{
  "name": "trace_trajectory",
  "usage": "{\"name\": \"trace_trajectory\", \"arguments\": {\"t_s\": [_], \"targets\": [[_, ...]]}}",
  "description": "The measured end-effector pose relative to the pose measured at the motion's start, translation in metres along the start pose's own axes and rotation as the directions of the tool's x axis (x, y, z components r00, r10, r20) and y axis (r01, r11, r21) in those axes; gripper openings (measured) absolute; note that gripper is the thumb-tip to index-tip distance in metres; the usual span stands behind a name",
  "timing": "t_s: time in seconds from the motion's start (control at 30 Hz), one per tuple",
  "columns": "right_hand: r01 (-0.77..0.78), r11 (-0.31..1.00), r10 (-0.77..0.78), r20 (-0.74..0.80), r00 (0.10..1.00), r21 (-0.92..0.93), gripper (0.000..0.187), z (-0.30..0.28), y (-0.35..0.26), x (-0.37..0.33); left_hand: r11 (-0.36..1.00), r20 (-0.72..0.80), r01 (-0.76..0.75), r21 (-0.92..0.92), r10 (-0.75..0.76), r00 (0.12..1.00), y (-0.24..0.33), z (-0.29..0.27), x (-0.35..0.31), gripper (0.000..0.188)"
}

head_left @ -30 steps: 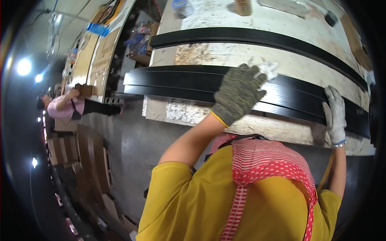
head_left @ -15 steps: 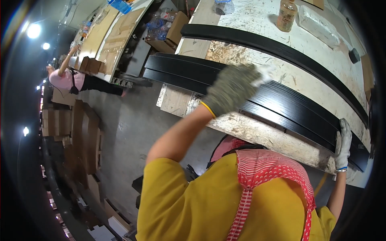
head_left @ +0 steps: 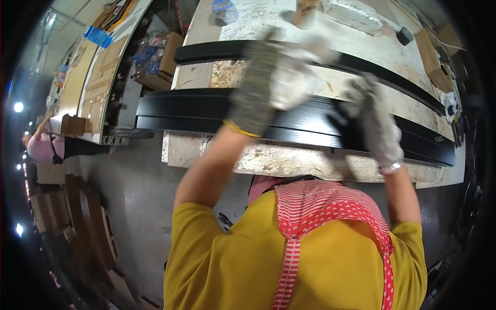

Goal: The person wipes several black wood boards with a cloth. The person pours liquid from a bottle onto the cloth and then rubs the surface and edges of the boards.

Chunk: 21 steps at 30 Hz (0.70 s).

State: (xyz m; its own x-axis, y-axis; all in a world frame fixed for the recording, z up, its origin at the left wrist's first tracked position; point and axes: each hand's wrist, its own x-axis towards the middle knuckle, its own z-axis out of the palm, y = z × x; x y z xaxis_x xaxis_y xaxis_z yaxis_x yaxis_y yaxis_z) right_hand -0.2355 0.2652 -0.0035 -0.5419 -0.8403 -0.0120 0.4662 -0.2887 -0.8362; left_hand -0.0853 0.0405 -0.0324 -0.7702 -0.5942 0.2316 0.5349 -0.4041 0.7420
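My left hand [head_left: 253, 85], in a dark green-grey glove with a yellow cuff, is raised over the black boards and blurred by motion. A crumpled white cloth [head_left: 292, 82] is in its grip, its outline smeared. Beneath it a stack of long black grooved boards [head_left: 310, 121] lies across the bench. My right hand [head_left: 374, 121], in a whitish glove, hovers above the right half of these boards with its fingers apart and loosely bent; nothing shows in it. Farther back, a narrow black strip [head_left: 206, 52] runs alongside, partly hidden behind my left hand and the cloth.
The stained white bench [head_left: 268, 159] carries a clear plastic container [head_left: 224, 13], a brown bottle [head_left: 306, 13], a clear wrapped pack [head_left: 354, 15] and a dark roll [head_left: 404, 35]. A carton of plastic bottles [head_left: 160, 62] stands left. A person in pink [head_left: 46, 150] works at another table.
My right hand has left the boards' right end and come inward above them. My left hand has lifted with the white cloth. The view has turned, shifting the bench leftward.
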Motion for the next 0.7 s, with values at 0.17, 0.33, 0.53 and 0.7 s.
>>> {"name": "trace_trajectory", "arguments": {"t_s": [0.17, 0.33, 0.53, 0.7], "targets": [[-0.046, 0.994, 0.048, -0.019, 0.999, 0.102, 0.041, -0.022, 0.023, 0.023, 0.752, 0.428, -0.294, 0.589, 0.019, 0.904, -0.033, 0.069, 0.025, 0.047], [-0.114, 0.779, -0.092, -0.292, 0.952, -0.617, 0.042, -0.066, -0.084, 0.034, 0.909, -0.105, 0.337, 0.246, -0.321, 0.941, -0.011, -0.007, 0.085, 0.046], [0.127, 0.334, -0.565, -0.09, 0.82, -0.934, 0.042, -0.053, -0.163, 0.141, 0.791, -0.34, 0.353, 0.5, -0.195, 0.92, 0.007, -0.066, 0.147, 0.039], [0.567, -0.173, -0.702, 0.504, 0.503, -0.806, 0.024, 0.024, -0.141, 0.281, 0.649, -0.195, 0.31, 0.695, -0.245, 0.95, -0.016, -0.064, 0.177, 0.052]]}}
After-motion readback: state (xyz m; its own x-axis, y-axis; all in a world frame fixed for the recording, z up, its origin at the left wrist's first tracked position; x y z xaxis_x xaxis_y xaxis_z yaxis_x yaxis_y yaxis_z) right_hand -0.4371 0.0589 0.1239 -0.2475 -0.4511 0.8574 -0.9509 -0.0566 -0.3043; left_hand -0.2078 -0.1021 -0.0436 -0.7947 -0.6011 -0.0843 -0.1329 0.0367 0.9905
